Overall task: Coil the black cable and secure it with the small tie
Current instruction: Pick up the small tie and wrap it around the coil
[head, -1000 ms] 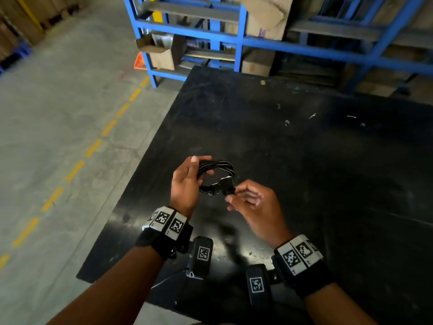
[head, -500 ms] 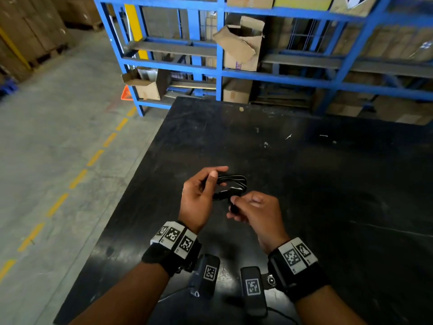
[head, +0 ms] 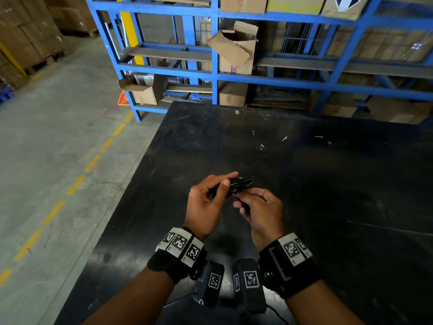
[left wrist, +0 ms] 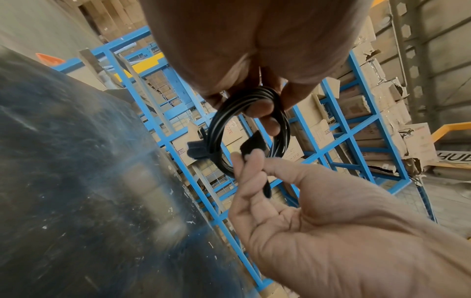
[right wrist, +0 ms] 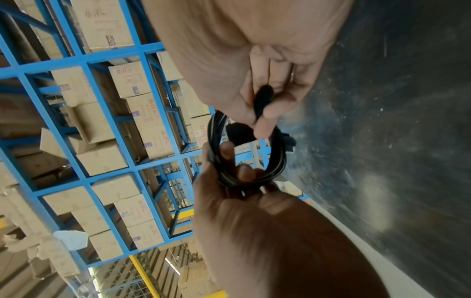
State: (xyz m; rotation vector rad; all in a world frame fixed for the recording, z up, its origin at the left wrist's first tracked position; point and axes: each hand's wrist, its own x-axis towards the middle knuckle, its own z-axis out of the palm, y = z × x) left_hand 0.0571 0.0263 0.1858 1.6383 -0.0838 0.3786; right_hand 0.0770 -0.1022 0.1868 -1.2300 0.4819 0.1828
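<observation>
The black cable (head: 241,184) (left wrist: 219,119) (right wrist: 276,161) is wound into a small coil of several loops, held in the air above the black table (head: 328,184). My left hand (head: 208,200) (left wrist: 257,108) (right wrist: 239,181) grips one side of the coil between thumb and fingers. A black strap tie (left wrist: 252,144) (right wrist: 239,131) hangs on the coil; its short tail (left wrist: 197,150) sticks out on the table side. My right hand (head: 255,207) (left wrist: 249,161) (right wrist: 262,119) pinches the tie's long end between thumb and forefinger, just inside the loop.
Blue steel racks (head: 210,73) with cardboard boxes (head: 236,48) stand behind the table's far edge. A concrete floor with a dashed yellow line (head: 77,184) runs along the left. Small white flecks (head: 262,146) dot the table top.
The coil has turned from facing the head camera to nearly edge-on. My right hand has closed in and taken the tie's end in a pinch. Both hands have drifted slightly forward.
</observation>
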